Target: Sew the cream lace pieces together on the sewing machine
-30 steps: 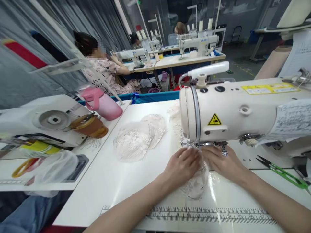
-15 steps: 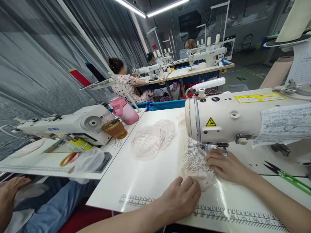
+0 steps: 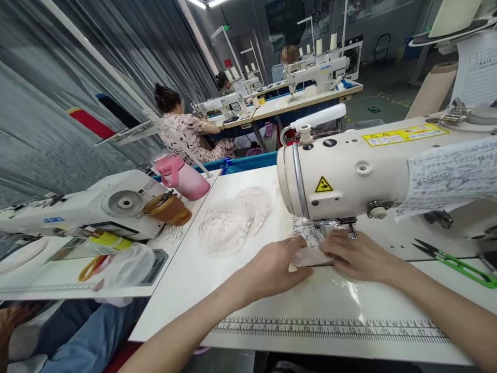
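A pale pink lace piece (image 3: 310,256) lies under the head of the white sewing machine (image 3: 341,176), its far part hidden by the machine. At its left edge my left hand (image 3: 274,267) is closed on the fabric, thumb low and fingers above. My right hand (image 3: 359,256) has curled fingers gripping the right side of the lace, close to the presser foot area (image 3: 337,224). The needle itself cannot be made out. To the left, more lace pieces (image 3: 236,220) rest flat on the white table.
Green-handled scissors (image 3: 458,261) lie at the right. A printed ruler (image 3: 330,327) runs along the front edge. On the left stand a second sewing machine (image 3: 116,202), an amber cup (image 3: 169,208) and a pink bottle (image 3: 184,176). A co-worker (image 3: 186,124) sits beyond; another person's hand (image 3: 13,321) shows lower left.
My left hand has moved up and forward from the near edge onto the lace, which is now drawn further under the machine head. My right hand stays near the foot. The view has shifted.
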`<action>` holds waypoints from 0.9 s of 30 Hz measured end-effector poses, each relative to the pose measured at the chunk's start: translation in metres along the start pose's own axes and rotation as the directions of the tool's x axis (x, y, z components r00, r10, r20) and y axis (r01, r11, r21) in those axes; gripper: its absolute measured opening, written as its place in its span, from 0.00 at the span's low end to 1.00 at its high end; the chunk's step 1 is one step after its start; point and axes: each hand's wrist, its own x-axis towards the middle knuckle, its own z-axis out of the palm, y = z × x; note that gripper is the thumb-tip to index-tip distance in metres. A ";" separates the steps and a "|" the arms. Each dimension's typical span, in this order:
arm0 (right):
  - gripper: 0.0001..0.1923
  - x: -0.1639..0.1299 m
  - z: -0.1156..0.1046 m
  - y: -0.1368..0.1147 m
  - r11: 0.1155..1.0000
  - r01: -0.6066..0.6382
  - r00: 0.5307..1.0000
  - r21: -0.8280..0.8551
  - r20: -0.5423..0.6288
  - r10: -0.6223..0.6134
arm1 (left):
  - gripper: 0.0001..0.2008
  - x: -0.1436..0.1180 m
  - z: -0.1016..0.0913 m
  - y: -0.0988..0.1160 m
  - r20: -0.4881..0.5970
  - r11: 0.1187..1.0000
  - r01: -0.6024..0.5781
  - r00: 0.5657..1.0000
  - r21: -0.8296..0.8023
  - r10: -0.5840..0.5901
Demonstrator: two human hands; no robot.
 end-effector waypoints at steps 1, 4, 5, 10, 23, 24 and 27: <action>0.09 0.000 0.001 0.001 1.000 0.013 1.000 -0.002 -0.012 -0.013 | 0.12 0.003 0.004 -0.002 0.015 1.000 -0.026 1.000 -0.004 0.026; 0.09 0.000 0.000 0.002 0.999 0.046 0.996 -0.007 -0.080 -0.047 | 0.04 0.011 0.022 -0.006 -0.019 0.997 -0.074 0.997 -0.034 0.074; 0.09 0.000 0.000 0.003 0.998 0.054 0.993 -0.015 -0.106 -0.056 | 0.06 0.013 0.027 -0.007 -0.056 0.995 -0.089 0.995 -0.041 0.087; 0.10 0.000 0.002 0.006 0.998 0.061 0.988 0.005 -0.145 -0.059 | 0.17 0.017 0.043 -0.011 -0.260 0.973 -0.228 0.939 0.018 0.225; 0.11 -0.001 0.005 0.006 0.983 -0.006 0.995 0.182 -0.098 0.024 | 0.09 0.013 0.065 -0.020 -0.357 0.852 -0.372 0.790 0.368 0.499; 0.11 -0.002 0.006 0.006 0.983 -0.025 0.998 0.182 -0.057 0.036 | 0.09 0.013 0.065 -0.021 -0.365 0.847 -0.376 0.780 0.376 0.508; 0.13 -0.004 0.010 0.008 0.987 -0.048 0.999 0.153 0.017 0.046 | 0.10 0.014 0.063 -0.021 -0.375 0.837 -0.384 0.764 0.391 0.525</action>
